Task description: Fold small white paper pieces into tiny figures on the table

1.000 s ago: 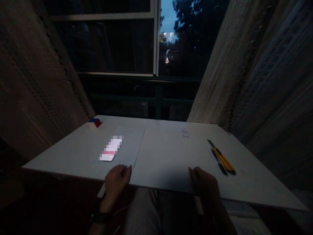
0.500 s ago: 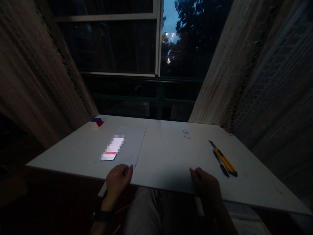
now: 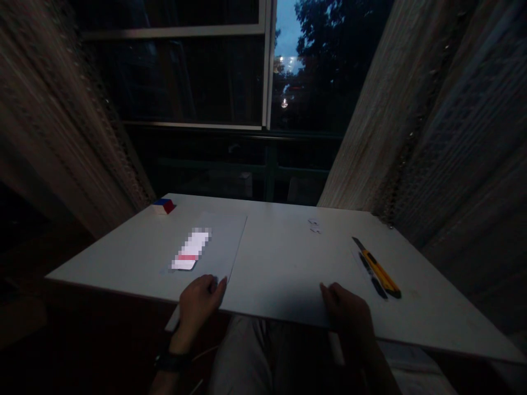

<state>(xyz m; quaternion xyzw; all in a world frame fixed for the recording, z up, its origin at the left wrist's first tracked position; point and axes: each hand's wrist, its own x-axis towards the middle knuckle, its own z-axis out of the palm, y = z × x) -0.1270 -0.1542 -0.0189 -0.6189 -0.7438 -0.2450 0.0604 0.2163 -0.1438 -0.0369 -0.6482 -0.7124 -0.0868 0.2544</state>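
Note:
A white board (image 3: pixel 280 263) lies across my lap in dim light. My left hand (image 3: pixel 200 303) grips its near edge, fingers curled, with the thumb tip beside the near corner of a white sheet of paper (image 3: pixel 224 236). On that sheet lies a small white card with a red stripe (image 3: pixel 190 252). My right hand (image 3: pixel 348 310) is closed over the same near edge further right. A yellow utility knife (image 3: pixel 381 270) and a black pen (image 3: pixel 369 270) lie side by side just beyond and to the right of it.
A red and blue eraser (image 3: pixel 163 206) sits at the board's far left corner. Small paper scraps (image 3: pixel 314 225) lie near the far edge. Curtains (image 3: pixel 432 120) hang on both sides of a dark window (image 3: pixel 263 71). My legs (image 3: pixel 247 356) are under the board.
Both hands stay on the board's near edge. The view has shifted slightly; nothing on the board has moved.

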